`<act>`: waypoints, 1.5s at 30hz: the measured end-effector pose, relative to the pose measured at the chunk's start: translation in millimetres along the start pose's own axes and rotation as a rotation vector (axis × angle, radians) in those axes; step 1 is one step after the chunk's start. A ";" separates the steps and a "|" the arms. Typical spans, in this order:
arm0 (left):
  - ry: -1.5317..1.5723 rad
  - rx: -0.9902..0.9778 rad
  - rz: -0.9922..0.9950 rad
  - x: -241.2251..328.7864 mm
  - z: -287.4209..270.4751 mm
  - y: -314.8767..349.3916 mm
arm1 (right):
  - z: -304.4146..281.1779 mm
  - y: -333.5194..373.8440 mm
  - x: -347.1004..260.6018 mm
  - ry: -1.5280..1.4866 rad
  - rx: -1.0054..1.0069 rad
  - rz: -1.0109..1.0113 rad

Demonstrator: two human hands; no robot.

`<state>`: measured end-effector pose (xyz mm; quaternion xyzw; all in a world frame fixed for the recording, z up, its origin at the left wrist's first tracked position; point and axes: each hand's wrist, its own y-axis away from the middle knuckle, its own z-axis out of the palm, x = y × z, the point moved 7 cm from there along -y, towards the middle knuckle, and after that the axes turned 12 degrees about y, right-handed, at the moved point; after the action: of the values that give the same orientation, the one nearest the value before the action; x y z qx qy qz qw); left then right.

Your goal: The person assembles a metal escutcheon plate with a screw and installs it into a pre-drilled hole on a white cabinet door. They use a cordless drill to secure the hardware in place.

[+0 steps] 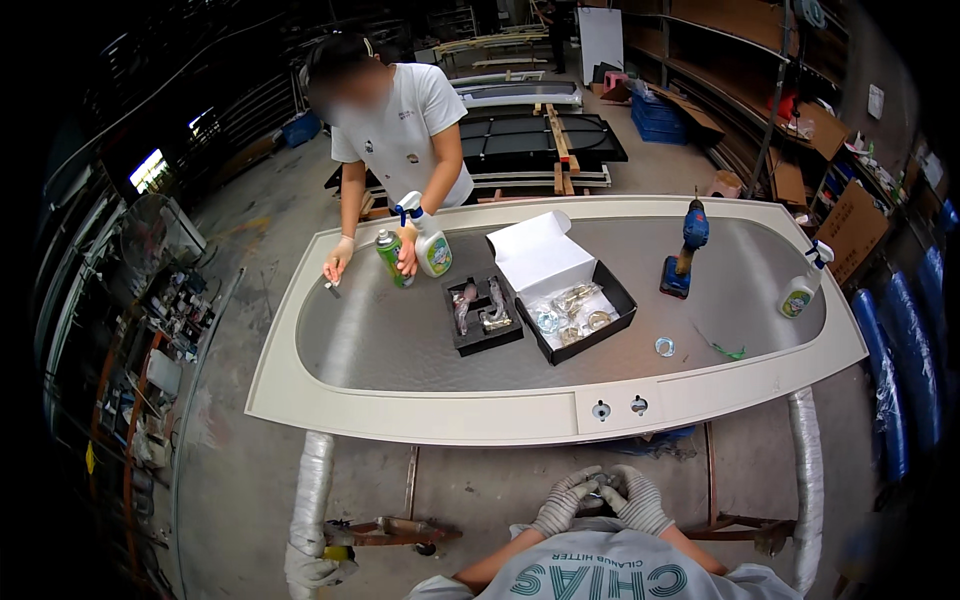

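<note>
My left hand (562,503) and my right hand (640,500), both in pale striped gloves, are closed together close to my body. Between their fingers is a small grey metallic piece, mostly covered, so its kind is unclear. In front of them lies a cream-framed door panel (480,425) with textured glass. Two holes (620,407) pierce the frame on the edge nearest me. On the glass an opened cardboard box (618,322) holds bagged metal fittings. Left of it sits a black foam tray (488,342) with more metal parts.
A co-worker (400,130) leans over the far left corner, one hand by a green aerosol can (390,258). A spray bottle (433,250), a blue cordless drill (687,245), another spray bottle (797,296) and a clear ring (665,347) are on the panel. Wrapped supports (806,470) hold it up.
</note>
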<state>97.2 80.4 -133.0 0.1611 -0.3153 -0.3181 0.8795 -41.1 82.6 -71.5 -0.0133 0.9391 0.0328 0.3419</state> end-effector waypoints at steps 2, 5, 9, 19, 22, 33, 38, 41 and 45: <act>-0.085 0.013 0.096 14.4 -6.7 -9.5 | 0.7 3.5 2.3 -0.041 0.027 -0.001; -0.285 0.066 0.218 89.3 11.1 -13.5 | 7.9 13.0 22.1 -0.116 0.005 0.034; -0.302 0.160 0.421 170.0 24.2 -24.5 | -3.1 13.8 17.4 -0.005 -0.056 0.080; -0.187 -0.062 0.370 157.4 103.5 -10.1 | -39.7 -57.4 -9.9 -0.608 -0.126 0.038; -0.225 -0.001 0.349 146.4 116.7 -15.8 | -42.5 -80.2 -2.7 -0.755 -0.152 0.006; -0.409 0.108 0.064 79.5 107.5 -49.7 | -54.8 -108.8 28.9 -0.969 -0.505 0.033; -0.515 0.209 -0.139 45.6 94.3 -58.0 | -32.0 -90.9 61.3 -0.856 -0.617 -0.024; -0.432 0.248 -0.108 30.7 82.5 -62.1 | -36.5 -86.4 69.5 -0.777 -0.576 0.052; -0.401 0.156 -0.131 31.9 78.0 -68.4 | -45.8 -91.6 70.7 -0.828 -0.458 0.148</act>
<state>33.7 1.9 -93.3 0.1824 -0.4962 -0.3747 0.7617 -120.3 -12.1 -86.8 -0.0073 0.6909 0.2658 0.6722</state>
